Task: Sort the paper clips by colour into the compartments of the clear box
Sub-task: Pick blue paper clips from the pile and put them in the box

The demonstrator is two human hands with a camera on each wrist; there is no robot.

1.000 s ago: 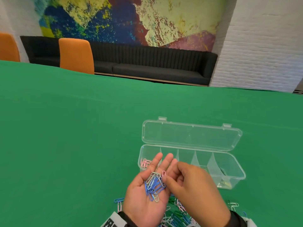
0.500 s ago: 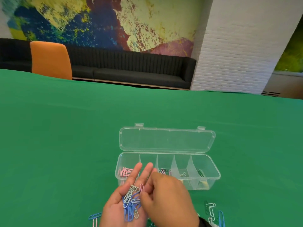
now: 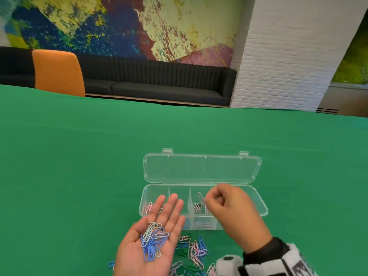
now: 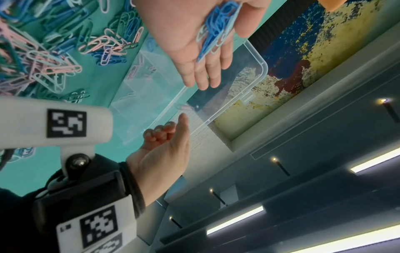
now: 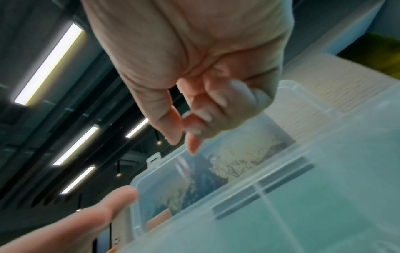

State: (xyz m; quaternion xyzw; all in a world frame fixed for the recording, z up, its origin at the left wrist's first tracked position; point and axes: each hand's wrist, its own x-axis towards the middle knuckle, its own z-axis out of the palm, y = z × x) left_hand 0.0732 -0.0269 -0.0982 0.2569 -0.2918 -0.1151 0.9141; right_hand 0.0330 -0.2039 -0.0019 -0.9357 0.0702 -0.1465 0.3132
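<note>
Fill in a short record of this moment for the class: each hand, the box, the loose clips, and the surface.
left hand: palm up, flat, carrying blue and pale clips
right hand: over the box, fingers curled; a pale clip at the fingertips, held or just let go, cannot tell
clear box: lid open, laid back; pink clips in the leftmost compartment
loose clips: mixed pile in front of the box
surface: green cloth
</note>
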